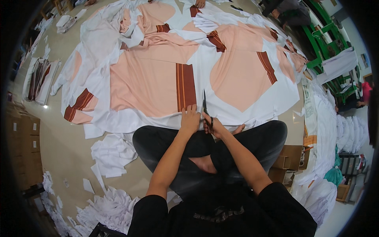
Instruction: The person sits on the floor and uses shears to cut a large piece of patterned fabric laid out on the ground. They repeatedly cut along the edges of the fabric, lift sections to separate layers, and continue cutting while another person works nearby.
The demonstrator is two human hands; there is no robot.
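A large spread of white cloth (252, 110) with peach panels (148, 85) and maroon striped bands (185, 87) lies on the floor before my crossed legs. My left hand (190, 119) is closed on the cloth's near edge, just below a maroon band, fingers over the top. Beside it, my right hand (213, 125) grips dark-handled scissors (205, 103). Their blades point away from me, over the white strip between two peach panels. How far the blades are apart is hard to make out.
White scraps (112, 154) and a heap of cuttings (108, 211) lie at left. Folded cloth stacks (39, 81) stand farther off. Cardboard boxes are at far left (23, 146) and right (290, 156). A green metal frame (325, 39) and other people's hands (200, 4) show beyond.
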